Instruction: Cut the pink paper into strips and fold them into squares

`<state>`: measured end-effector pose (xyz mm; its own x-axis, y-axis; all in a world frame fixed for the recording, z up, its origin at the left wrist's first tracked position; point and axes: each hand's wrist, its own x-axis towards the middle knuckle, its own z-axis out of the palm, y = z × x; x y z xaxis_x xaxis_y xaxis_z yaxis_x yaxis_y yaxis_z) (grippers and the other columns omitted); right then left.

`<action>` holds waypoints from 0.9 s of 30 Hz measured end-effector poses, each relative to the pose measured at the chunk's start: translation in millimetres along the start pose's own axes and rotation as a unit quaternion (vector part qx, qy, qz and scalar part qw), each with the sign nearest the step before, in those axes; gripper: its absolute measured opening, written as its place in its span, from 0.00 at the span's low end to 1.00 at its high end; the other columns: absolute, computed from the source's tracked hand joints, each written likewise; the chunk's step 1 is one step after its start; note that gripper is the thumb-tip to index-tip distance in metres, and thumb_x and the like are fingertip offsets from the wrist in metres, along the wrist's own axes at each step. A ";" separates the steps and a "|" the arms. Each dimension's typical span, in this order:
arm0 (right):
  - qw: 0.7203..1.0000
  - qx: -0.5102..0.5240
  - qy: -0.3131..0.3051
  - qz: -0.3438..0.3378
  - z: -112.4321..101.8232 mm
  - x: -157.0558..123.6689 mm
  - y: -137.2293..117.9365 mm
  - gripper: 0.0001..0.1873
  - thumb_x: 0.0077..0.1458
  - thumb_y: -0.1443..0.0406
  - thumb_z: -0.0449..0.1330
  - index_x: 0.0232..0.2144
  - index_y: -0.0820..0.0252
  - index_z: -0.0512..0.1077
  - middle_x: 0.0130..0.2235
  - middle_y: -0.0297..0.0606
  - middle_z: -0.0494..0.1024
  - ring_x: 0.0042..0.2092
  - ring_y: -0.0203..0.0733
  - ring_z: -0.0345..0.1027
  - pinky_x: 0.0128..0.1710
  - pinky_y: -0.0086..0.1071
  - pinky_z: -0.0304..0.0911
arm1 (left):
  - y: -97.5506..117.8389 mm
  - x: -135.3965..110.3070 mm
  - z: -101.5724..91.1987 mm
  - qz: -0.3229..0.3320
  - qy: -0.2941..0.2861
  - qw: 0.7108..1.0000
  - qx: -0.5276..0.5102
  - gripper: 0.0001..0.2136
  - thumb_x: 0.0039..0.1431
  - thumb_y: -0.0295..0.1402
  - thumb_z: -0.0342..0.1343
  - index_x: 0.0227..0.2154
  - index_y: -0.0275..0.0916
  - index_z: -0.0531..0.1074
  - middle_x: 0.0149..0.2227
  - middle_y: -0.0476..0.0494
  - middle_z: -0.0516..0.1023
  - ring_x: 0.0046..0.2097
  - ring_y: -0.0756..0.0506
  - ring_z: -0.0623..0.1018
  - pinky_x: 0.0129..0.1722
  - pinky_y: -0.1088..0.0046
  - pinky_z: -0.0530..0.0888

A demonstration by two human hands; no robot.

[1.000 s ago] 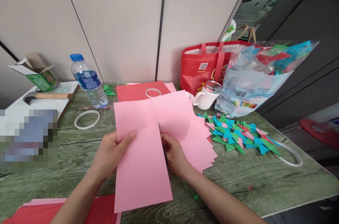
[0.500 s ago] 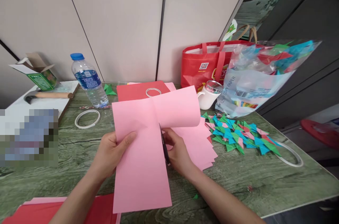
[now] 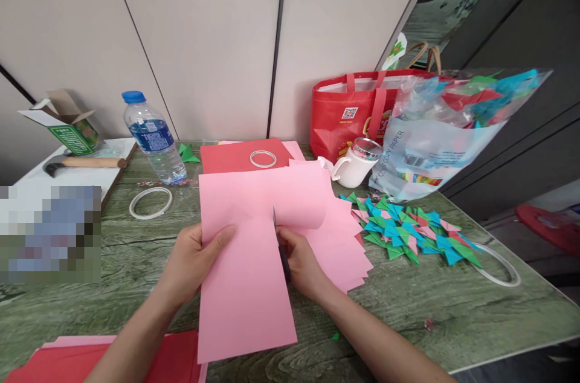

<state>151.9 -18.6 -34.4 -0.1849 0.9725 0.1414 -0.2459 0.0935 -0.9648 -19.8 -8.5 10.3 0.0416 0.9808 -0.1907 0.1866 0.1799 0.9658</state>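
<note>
The left hand (image 3: pixel 193 259) pinches the left edge of a pink sheet (image 3: pixel 244 298) held above the green surface (image 3: pixel 471 316); the right hand (image 3: pixel 301 259) grips dark scissors (image 3: pixel 284 261), their blade at the top of the cut, the sheet's flap curling over more pink paper (image 3: pixel 341 250)
</note>
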 end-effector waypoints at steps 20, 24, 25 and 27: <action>1.000 0.007 0.010 0.010 3.1 -1.6 0.8 0.10 0.37 0.67 0.65 0.26 0.60 0.71 0.28 0.33 0.76 0.29 0.37 0.67 0.30 0.30 0.63 | 1.9 -2.2 -1.4 0.039 0.002 0.998 0.049 0.15 0.46 0.43 0.56 0.18 0.35 0.68 0.18 0.51 0.68 0.18 0.52 0.65 0.14 0.79 0.61; 1.000 0.003 0.016 0.017 2.5 -1.3 1.2 0.09 0.36 0.66 0.65 0.25 0.60 0.70 0.27 0.32 0.75 0.27 0.37 0.65 0.28 0.29 0.63 | 1.6 -2.8 -1.8 0.039 0.004 0.998 0.051 0.15 0.45 0.44 0.56 0.17 0.35 0.68 0.17 0.51 0.68 0.18 0.52 0.65 0.13 0.79 0.61; 1.000 0.003 0.015 0.018 2.3 -1.2 1.3 0.09 0.36 0.66 0.65 0.24 0.60 0.70 0.26 0.32 0.74 0.27 0.36 0.65 0.28 0.29 0.63 | 1.4 -2.7 -1.8 0.038 0.003 0.998 0.051 0.16 0.45 0.44 0.56 0.17 0.35 0.68 0.17 0.51 0.68 0.18 0.52 0.65 0.13 0.79 0.61; 1.000 0.003 0.014 0.019 2.2 -0.9 1.3 0.09 0.36 0.67 0.65 0.24 0.60 0.69 0.26 0.31 0.74 0.26 0.35 0.64 0.27 0.29 0.62 | 1.4 -2.6 -1.8 0.038 0.000 0.998 0.052 0.16 0.45 0.44 0.56 0.18 0.35 0.68 0.18 0.50 0.69 0.18 0.52 0.65 0.13 0.79 0.62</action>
<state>149.7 -19.8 -35.3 -0.1678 0.9808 0.0993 -0.2448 0.0561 -0.9680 -21.4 -10.7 12.4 0.0587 0.9913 -0.1182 0.2834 0.0970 0.9541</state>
